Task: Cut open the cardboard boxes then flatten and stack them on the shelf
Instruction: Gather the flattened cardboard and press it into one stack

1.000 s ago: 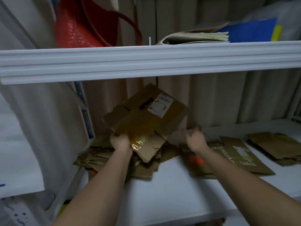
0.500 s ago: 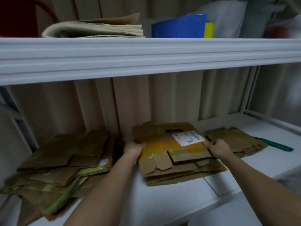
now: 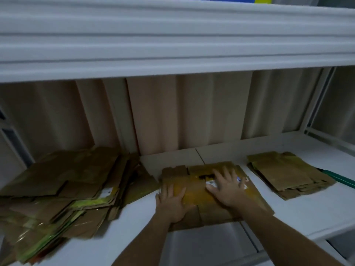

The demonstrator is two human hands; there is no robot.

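A flattened brown cardboard box [image 3: 194, 192] with yellow tape and a white label lies on the white shelf [image 3: 307, 214], on top of a small stack in the middle. My left hand [image 3: 171, 204] presses flat on its near left part, fingers spread. My right hand [image 3: 226, 187] presses flat on its right part, covering most of the label. A big loose pile of flattened boxes [image 3: 63, 191] lies to the left. A smaller stack of flattened boxes [image 3: 286, 173] lies to the right.
The upper shelf's thick white front edge [image 3: 172, 45] hangs low across the top. A green-handled tool [image 3: 340, 179] lies at the far right beside the small stack. Beige curtain folds [image 3: 192, 116] form the back. A white upright post [image 3: 315, 104] stands at the right.
The box went from my left hand's grip above the left pile to lying flat on the middle stack. Both hands went from holding its edges to pressing down on top.
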